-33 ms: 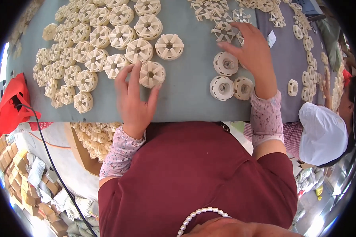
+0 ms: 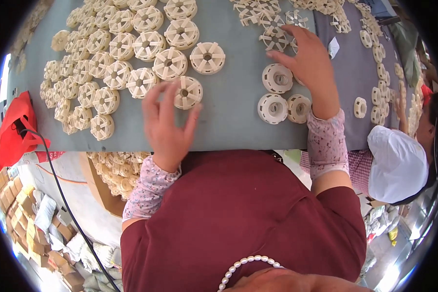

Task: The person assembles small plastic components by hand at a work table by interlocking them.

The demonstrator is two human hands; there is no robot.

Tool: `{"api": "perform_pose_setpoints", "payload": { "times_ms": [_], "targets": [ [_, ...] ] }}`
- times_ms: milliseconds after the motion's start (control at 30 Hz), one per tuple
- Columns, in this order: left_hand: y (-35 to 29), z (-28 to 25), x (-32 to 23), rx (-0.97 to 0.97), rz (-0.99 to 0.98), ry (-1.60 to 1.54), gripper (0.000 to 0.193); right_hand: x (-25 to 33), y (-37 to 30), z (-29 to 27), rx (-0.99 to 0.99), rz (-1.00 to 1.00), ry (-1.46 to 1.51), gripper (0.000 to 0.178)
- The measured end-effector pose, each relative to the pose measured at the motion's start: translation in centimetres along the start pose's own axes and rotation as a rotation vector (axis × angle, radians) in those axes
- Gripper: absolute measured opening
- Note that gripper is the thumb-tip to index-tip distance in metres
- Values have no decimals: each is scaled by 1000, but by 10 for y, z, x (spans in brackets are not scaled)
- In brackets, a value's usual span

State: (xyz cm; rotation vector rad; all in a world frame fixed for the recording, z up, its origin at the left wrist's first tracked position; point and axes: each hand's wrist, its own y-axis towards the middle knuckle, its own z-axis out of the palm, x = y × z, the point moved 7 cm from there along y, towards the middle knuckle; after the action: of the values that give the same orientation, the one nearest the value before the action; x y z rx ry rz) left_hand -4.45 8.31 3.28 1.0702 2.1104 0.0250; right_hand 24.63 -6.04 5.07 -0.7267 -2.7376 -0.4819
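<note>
While the left hand [image 2: 166,138] has fingers [image 2: 167,104] spread by a wheel [image 2: 191,93], the right hand [image 2: 314,63] has 'em parted at some spokes [image 2: 273,37], contact unclear, with rings [image 2: 272,109] on the counter [image 2: 236,112] just nearside of its thumb [image 2: 283,59].

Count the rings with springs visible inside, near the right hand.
3: the upper ring, lower-left ring and lower-right ring, grouped beside the right hand. Another may be partly hidden behind that hand.

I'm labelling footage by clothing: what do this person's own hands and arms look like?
The left hand and right hand wear no gloves. Pale pink sleeve covers with a small, floral-looking print start near the wrists; short maroon sleeves show higher up.
</note>
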Motion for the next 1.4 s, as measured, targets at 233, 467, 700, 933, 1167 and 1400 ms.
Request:
{"api": "perform_pose_setpoints", "payload": {
  "times_ms": [233, 467, 700, 933, 1167, 1400],
  "targets": [
    [-1, 84, -90, 396, 336, -332, 67, -13, 3, -9, 24, 185, 49, 67],
    [-6, 104, -80, 462, 288, -316, 67, -39, -7, -32, 29, 186, 298, 71],
    [-3, 57, -49, 444, 236, -332, 64, -67, -16, -63, 107, 299, 404, 72],
    [-9, 50, -38, 568, 120, -399, 68, -74, -27, -66, -27, 384, 327, 77],
    [-16, 48, -25, 635, -56, -516, 74, 67, -72, -14, 318, 4, 735, 70],
    [-13, 49, -27, 521, 0, -540, 63, 63, -80, -4, 222, 104, 755, 69]
  ]
}}
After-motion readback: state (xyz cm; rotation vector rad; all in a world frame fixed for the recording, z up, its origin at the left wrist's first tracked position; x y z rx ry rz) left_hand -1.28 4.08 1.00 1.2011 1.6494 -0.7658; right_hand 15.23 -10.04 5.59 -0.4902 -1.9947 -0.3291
